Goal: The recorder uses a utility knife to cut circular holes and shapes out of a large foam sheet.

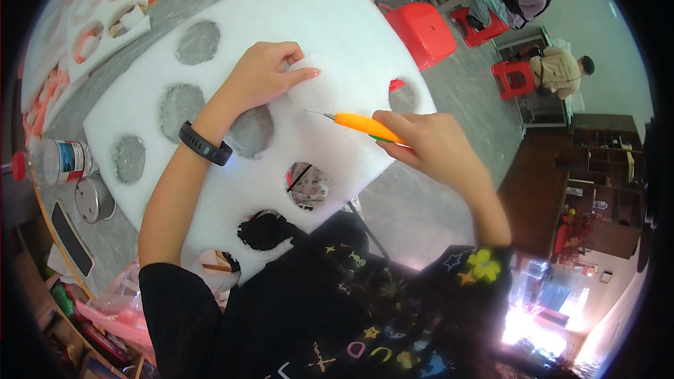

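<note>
and here's the right hand (432,144) — closed firmly around an orange-handled craft knife (365,125), fingers wrapped on the handle, thin blade pointing left over the white foam sheet (330,21). whether the tip touches the foam, i can't tell. over to the left hand (267,74): it lies on the sheet just beyond the blade, fingers curled, thumb stretched near the index finger with a narrow gap between — can't tell if foam is pinched under there. the sheet spreads across the gray table (161,21), dotted with round cut-outs, its near edge reaching the person's black t-shirt (316,295). a black wristband (204,144) circles the left wrist.
</note>
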The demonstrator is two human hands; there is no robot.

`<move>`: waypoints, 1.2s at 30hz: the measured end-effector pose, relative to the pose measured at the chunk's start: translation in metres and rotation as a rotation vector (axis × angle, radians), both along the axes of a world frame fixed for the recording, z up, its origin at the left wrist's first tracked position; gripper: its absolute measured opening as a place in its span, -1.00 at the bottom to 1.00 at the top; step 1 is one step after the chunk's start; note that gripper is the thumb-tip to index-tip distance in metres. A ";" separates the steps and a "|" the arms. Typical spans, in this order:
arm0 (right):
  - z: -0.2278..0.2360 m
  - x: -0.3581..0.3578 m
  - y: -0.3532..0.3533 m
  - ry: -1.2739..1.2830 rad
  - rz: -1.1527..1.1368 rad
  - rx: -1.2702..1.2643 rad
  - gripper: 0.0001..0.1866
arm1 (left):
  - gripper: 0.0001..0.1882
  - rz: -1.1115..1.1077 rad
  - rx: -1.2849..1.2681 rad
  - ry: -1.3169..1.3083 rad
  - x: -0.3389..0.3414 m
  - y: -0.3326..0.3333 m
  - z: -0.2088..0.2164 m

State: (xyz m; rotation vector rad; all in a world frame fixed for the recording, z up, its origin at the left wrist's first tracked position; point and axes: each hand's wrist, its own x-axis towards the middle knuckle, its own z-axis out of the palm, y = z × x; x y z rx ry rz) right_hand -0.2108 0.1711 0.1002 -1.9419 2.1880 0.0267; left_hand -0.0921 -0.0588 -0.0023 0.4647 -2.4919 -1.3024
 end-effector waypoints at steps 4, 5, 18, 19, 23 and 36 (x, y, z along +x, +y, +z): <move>-0.002 -0.001 0.001 0.027 -0.009 0.041 -0.66 | -0.65 -0.010 0.004 0.007 -0.001 0.001 0.002; -0.002 0.000 0.001 0.046 -0.007 0.039 -0.66 | -0.65 -0.011 0.003 0.019 -0.001 0.001 0.002; -0.008 -0.003 0.002 0.164 0.024 0.092 -0.67 | -0.65 -0.004 -0.020 -0.004 0.000 0.002 0.004; -0.010 -0.005 0.003 0.158 0.033 0.079 -0.66 | -0.65 -0.006 -0.023 -0.006 0.000 0.002 0.004; -0.012 -0.014 0.008 0.229 0.139 -0.059 -0.65 | -0.66 -0.012 -0.015 -0.002 -0.001 0.002 0.002; -0.015 -0.018 0.007 0.311 0.162 -0.075 -0.64 | -0.73 -0.005 -0.011 0.020 0.000 0.002 0.001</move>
